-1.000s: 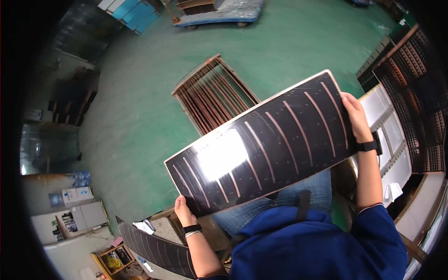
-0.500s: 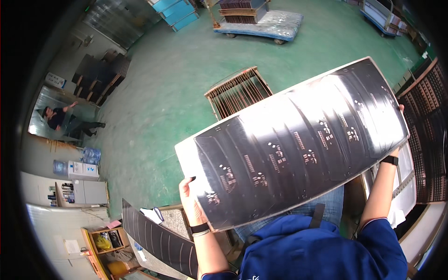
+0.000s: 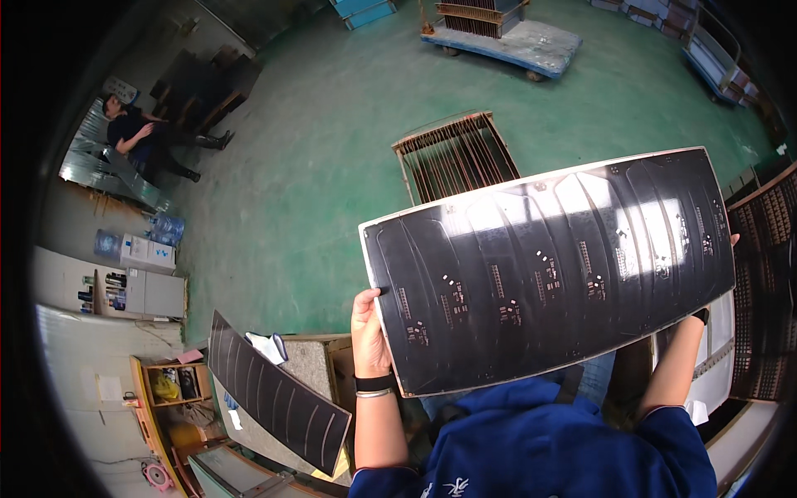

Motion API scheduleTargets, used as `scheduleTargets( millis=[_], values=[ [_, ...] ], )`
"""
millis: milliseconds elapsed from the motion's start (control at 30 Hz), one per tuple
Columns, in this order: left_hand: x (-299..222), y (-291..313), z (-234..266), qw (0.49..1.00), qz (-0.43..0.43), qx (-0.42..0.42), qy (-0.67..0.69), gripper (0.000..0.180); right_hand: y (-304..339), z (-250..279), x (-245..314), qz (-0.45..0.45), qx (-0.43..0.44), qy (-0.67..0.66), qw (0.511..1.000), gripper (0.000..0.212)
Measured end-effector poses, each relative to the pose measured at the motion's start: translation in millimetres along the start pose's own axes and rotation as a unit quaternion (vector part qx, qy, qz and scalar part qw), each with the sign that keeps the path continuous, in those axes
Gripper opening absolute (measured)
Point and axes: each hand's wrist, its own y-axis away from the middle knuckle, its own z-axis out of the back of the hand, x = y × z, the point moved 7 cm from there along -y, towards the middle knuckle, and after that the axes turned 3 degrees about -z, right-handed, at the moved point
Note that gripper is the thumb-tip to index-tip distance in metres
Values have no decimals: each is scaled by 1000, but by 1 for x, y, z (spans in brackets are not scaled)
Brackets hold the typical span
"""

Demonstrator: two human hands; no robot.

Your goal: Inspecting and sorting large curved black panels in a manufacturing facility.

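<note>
A large glossy black circuit-board panel [image 3: 531, 290] with pale edges and rows of small copper-coloured pads is held up in front of me, its right end higher than its left. My left hand [image 3: 370, 336] grips the panel's left edge, with the thumb on the front face. At the right edge only a fingertip of my right hand [image 3: 735, 240] shows; the rest of that hand is behind the panel. A second black panel [image 3: 270, 390] with thin pale lines lies on the bench to my left, next to a white and blue cloth [image 3: 269, 348].
Beyond the panel stands a slotted rack [image 3: 452, 156] on the green floor [image 3: 324, 158]. Farther off is a blue flat trolley [image 3: 531, 50] carrying stacked boards. Dark perforated panels [image 3: 764, 290] stand at my right. Another person [image 3: 137, 137] is at the far left.
The held panel has turned to a flatter slant, its right end lower, and the bright glare on it has shrunk. The other person has changed posture. My view has shifted somewhat.
</note>
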Motion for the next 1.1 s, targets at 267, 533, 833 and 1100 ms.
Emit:
scheduleTargets(
  millis=[267,533,833,1100],
  values=[
    [-15,1,-24,999,-28,14,10,42,-9,4,-8,12,-10,38,999,54],
    [71,-6,38,992,96,-57,-51,27,-35,83,-50,61,32,278,958,49],
    [114,-5,-45,972,107,90,187,23,103,-198,-123,26,31,147,988,60],
    [88,-40,11,726,-128,95,-668,21,3,-146,-100,150,16,328,933,45]
  ],
)
